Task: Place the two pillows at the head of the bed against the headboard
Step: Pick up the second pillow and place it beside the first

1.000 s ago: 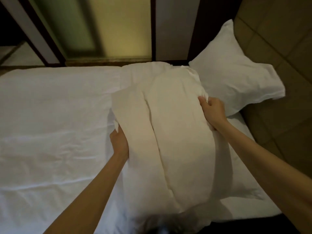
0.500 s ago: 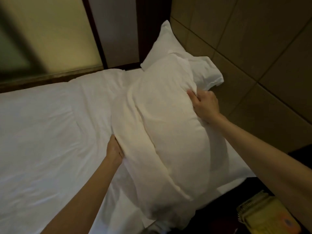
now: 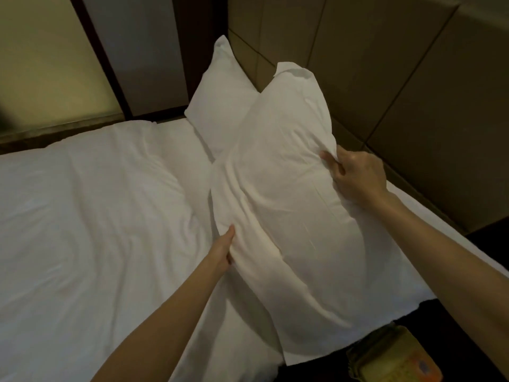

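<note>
I hold a large white pillow (image 3: pixel 286 199) tilted over the near end of the bed's head. My left hand (image 3: pixel 224 248) grips its lower left edge. My right hand (image 3: pixel 355 175) pinches its right edge, close to the padded tan headboard (image 3: pixel 413 92). A second white pillow (image 3: pixel 220 106) leans upright against the headboard in the far corner, partly hidden behind the one I hold. The bed (image 3: pixel 96 216) is covered by a wrinkled white sheet.
A frosted glass panel (image 3: pixel 41 56) with a dark frame runs along the far side of the bed. A dark nightstand with a yellowish telephone (image 3: pixel 391 359) sits at the lower right, beside the mattress corner.
The pillow in my hands has swung to the right and risen toward the headboard, now overlapping the far pillow. My view has turned right, bringing more headboard into view.
</note>
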The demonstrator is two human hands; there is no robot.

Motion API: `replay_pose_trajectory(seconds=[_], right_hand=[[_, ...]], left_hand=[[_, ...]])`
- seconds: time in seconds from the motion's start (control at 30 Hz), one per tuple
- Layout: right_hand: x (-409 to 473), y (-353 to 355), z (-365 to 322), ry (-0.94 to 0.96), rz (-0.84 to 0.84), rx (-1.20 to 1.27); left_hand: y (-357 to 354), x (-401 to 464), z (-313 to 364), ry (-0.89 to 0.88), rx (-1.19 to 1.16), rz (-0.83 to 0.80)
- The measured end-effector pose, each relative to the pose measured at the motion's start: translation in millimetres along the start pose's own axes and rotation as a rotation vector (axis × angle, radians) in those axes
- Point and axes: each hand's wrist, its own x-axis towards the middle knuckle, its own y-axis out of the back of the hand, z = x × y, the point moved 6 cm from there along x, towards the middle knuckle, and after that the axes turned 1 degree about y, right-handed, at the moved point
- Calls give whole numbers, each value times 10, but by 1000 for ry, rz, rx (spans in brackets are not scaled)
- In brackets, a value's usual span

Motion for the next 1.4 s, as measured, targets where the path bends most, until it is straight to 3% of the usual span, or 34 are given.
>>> replay_pose_trajectory(seconds=[0.2, 0.27, 0.37, 0.43, 0.57, 0.7, 0.83, 0.9, 0.97, 1.07, 1.13, 1.27, 1.4], right_hand=[[51, -195, 858, 1, 12, -139], [-53, -533, 1177, -32, -103, -225], [-412, -1166, 1565, -157, -416, -331], [-591, -1388, 1674, -254, -502, -330], [-382, -1423, 1599, -339, -385, -221], [-6, -1398, 1301, -209, -284, -149], [328, -1490, 946, -54, -264, -131], [461, -1574, 921, -98, -294, -131], [509, -1682, 1054, -267, -377, -138], [336, -1890, 1378, -586, -512, -69], [107, -1961, 1519, -695, -569, -57], [42, -2065, 1603, -556, -552, -114], [165, -1956, 1569, -451, -566, -67]], left_hand=[[-784, 238, -120, -16, 326, -54], [-873, 335, 6, -98, 405, 5], [-786, 470, 204, -156, 461, 136], [-689, 535, 265, -142, 451, 184], [-537, 609, 287, -114, 411, 239], [-574, 658, 303, -153, 364, 263], [-616, 688, 510, -300, 327, 286], [-607, 737, 671, -367, 356, 311], [-615, 830, 880, -430, 411, 322], [-744, 1032, 1326, -548, 593, 284], [-937, 1161, 1621, -608, 745, 228], [-1478, 1581, 2096, -579, 914, 88], [-1956, 1800, 2207, -571, 883, -22]])
